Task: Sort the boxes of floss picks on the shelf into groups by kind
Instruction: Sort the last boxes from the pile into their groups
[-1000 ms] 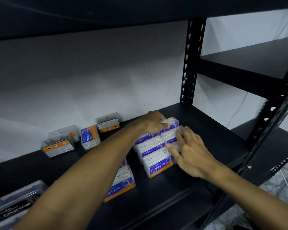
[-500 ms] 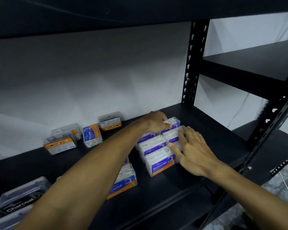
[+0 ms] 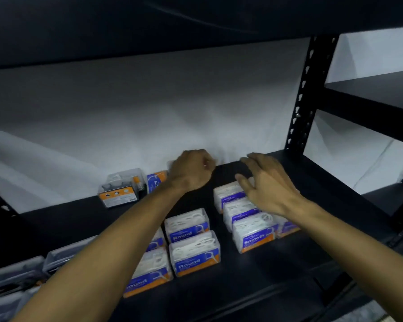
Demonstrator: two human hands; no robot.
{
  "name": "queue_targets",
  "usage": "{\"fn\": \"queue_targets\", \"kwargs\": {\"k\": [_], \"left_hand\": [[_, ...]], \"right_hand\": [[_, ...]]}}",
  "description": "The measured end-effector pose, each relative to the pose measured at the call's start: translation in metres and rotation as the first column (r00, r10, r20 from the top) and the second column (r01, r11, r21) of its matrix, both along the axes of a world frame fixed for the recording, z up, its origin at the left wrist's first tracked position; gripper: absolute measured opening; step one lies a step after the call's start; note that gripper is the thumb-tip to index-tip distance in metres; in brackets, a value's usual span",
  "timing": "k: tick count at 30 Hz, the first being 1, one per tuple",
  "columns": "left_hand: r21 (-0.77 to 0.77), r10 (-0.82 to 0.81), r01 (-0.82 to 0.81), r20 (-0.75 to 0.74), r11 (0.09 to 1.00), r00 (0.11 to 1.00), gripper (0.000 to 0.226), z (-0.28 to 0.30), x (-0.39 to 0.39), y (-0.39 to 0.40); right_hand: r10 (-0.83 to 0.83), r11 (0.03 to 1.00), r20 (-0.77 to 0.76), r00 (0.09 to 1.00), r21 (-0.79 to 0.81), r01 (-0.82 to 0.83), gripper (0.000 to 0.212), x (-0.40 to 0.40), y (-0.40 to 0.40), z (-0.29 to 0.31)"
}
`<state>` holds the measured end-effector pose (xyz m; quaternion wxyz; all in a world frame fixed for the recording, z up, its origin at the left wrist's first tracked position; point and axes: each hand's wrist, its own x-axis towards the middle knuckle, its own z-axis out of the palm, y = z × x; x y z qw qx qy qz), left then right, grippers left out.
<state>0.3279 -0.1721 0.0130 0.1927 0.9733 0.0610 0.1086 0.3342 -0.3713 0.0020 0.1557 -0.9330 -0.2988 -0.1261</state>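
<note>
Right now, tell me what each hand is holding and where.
Right hand hovers open over the Smooth boxes, holding nothing. Left hand is curled at the back; any grip is hidden.

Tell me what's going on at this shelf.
A person is sorting small boxes of floss picks on a black shelf. The left hand reaches to the back by the wall, closed over something its fist hides. The right hand hovers, fingers spread, above the Smooth boxes. The Round boxes sit grouped left of those. A few boxes wait at the back, and dark boxes lie far left.
</note>
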Motion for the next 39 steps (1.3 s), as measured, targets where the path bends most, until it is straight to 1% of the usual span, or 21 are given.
{"fn": "queue_targets", "kwargs": {"k": [1,3,5,8,12,16,19,22,25,28,29,32,34,36,39], "left_hand": [[0.091,0.089,-0.091,0.025,0.992,0.996,0.029,-0.001,-0.006,0.014],[0.237,0.257,-0.252,0.009,0.938,0.966,0.035,-0.004,-0.016,0.037],[0.313,0.392,-0.354,-0.066,0.881,0.918,0.046,-0.01,-0.024,0.052],[0.348,0.482,-0.414,-0.132,0.841,0.867,0.06,-0.022,-0.027,0.065],[0.289,0.468,-0.407,-0.189,0.867,0.863,0.06,-0.028,-0.023,0.07],[0.254,0.438,-0.38,-0.238,0.889,0.867,0.048,-0.028,-0.021,0.069],[0.125,0.444,-0.426,-0.264,0.896,0.857,0.046,-0.025,-0.021,0.07],[-0.022,0.443,-0.464,-0.26,0.885,0.858,0.05,-0.021,-0.03,0.074],[-0.09,0.422,-0.453,-0.239,0.887,0.874,0.046,-0.018,-0.044,0.078],[-0.15,0.383,-0.418,-0.212,0.896,0.899,0.036,-0.011,-0.057,0.085],[-0.153,0.367,-0.399,-0.203,0.904,0.908,0.036,-0.009,-0.06,0.087],[-0.076,0.345,-0.36,-0.159,0.93,0.925,0.055,-0.004,-0.068,0.095],[-0.069,0.353,-0.364,-0.134,0.929,0.926,0.062,-0.005,-0.072,0.101],[-0.097,0.355,-0.364,-0.103,0.926,0.929,0.066,-0.005,-0.078,0.105],[-0.212,0.346,-0.352,-0.069,0.912,0.936,0.072,-0.003,-0.086,0.109]], "right_hand": [[0.036,0.999,-0.007,0.999,0.002,-0.035,0.052,0.007,0.013,0.004],[0.101,0.995,-0.043,0.994,-0.009,-0.101,0.049,0.021,0.04,0.008],[0.14,0.989,-0.1,0.985,-0.025,-0.143,0.048,0.033,0.066,0.012],[0.152,0.982,-0.17,0.974,-0.086,-0.168,0.046,0.048,0.099,0.014],[0.141,0.961,-0.234,0.962,-0.201,-0.19,0.047,0.066,0.125,0.009],[0.167,0.938,-0.213,0.963,-0.266,-0.222,0.042,0.075,0.137,0.001],[0.206,0.926,-0.173,0.963,-0.283,-0.249,0.039,0.077,0.143,-0.004],[0.224,0.921,-0.129,0.966,-0.296,-0.253,0.038,0.079,0.145,-0.008],[0.225,0.92,-0.087,0.971,-0.309,-0.241,0.044,0.081,0.146,-0.009],[0.228,0.917,-0.136,0.964,-0.303,-0.26,0.046,0.08,0.146,-0.006],[0.239,0.913,-0.155,0.959,-0.3,-0.276,0.047,0.08,0.145,-0.005],[0.277,0.895,-0.164,0.947,-0.315,-0.316,0.036,0.078,0.142,-0.005],[0.299,0.88,-0.177,0.937,-0.328,-0.343,0.038,0.076,0.14,-0.006],[0.316,0.859,-0.222,0.923,-0.346,-0.377,0.046,0.073,0.137,-0.007],[0.311,0.828,-0.278,0.909,-0.39,-0.402,0.05,0.071,0.138,-0.01]]}}
